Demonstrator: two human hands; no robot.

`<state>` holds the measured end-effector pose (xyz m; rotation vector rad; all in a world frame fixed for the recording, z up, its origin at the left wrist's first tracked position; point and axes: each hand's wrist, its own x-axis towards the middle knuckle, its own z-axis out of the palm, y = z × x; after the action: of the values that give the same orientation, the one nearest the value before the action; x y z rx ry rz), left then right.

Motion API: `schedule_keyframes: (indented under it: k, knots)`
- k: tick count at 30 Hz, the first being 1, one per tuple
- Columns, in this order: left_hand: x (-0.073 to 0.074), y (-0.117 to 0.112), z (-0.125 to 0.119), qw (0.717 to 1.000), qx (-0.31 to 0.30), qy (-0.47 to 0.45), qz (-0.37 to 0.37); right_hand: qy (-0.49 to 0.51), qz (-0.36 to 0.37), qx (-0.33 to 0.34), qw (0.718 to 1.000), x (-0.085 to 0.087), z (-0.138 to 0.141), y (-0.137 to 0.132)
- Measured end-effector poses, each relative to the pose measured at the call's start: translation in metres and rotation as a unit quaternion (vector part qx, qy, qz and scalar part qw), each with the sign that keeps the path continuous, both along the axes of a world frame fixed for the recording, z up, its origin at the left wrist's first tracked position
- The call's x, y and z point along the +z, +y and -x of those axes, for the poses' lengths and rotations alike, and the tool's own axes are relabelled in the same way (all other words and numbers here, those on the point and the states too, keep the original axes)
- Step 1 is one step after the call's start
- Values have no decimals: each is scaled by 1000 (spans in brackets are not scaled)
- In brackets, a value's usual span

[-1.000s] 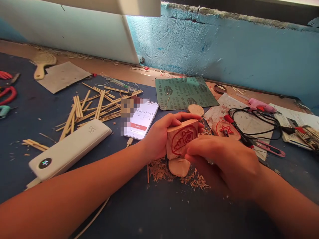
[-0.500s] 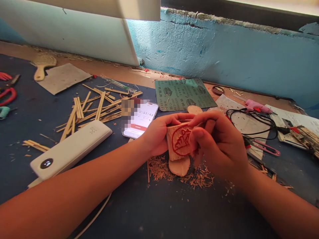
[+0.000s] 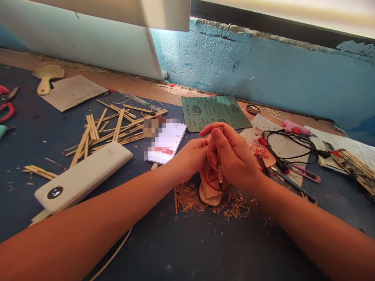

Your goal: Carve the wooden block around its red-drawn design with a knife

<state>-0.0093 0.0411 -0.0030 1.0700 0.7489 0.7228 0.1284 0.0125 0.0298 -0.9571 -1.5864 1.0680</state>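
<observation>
My left hand is wrapped round the left side of a small wooden block with a red drawing on its face. The block stands on a round wooden disc amid wood shavings. My right hand is closed round a thin carving tool, whose tip points down onto the block's red-marked face. The right hand covers most of the block.
A phone and a white power bank lie to the left, with several wooden sticks behind them. Green sandpaper, a red-star disc, black cable, a pink glue gun and papers lie right. Blue wall behind.
My right hand rose from the block's lower right side to its top and now presses a thin tool down on the face. The left hand kept its hold.
</observation>
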Motion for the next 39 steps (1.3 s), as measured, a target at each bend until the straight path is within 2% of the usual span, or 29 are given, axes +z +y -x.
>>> schedule_keyframes:
  k: [3,5,7,8,9,12,14,17,21,23,25,28,30,33,36,39]
  knots:
    - [3,0,0,1000,1,-3,0,-17,4,1,1000,3,-8,-5]
    - [4,1,1,1000,2,-5,2,-26,2,0,1000,11,-15,-10]
    - [4,0,1,1000,4,-13,6,-79,-15,-21,997,23,-23,-16]
    - [4,0,1,1000,5,-19,10,-136,-31,-35,990,30,-28,-20]
    - [4,0,1,999,10,-26,16,-210,-51,-48,975,36,-34,-23]
    - [8,-4,0,998,32,-44,33,-416,-87,-52,904,45,-51,-33]
    - [13,-9,-1,998,32,-49,32,-468,-53,-25,882,45,-63,-39]
    - [21,-15,-2,999,9,-32,13,-450,30,2,893,45,-79,-51]
    - [25,-18,-1,1000,-10,-9,-19,-402,130,-13,906,60,-93,-81]
    - [25,-17,0,999,-14,-6,-30,-396,194,-3,898,68,-94,-100]
    - [24,-15,1,999,-8,16,-51,-408,226,30,884,68,-90,-119]
    - [22,-13,2,995,-3,54,-81,-469,209,42,857,56,-86,-134]
    - [20,-13,2,994,-7,60,-89,-503,175,11,847,45,-91,-133]
    - [19,-12,2,993,-15,61,-100,-518,115,-61,845,35,-112,-117]
    - [19,-11,4,988,-18,78,-133,-535,55,-124,834,37,-134,-99]
    - [21,-9,7,979,-11,103,-174,-523,34,-131,842,45,-137,-97]
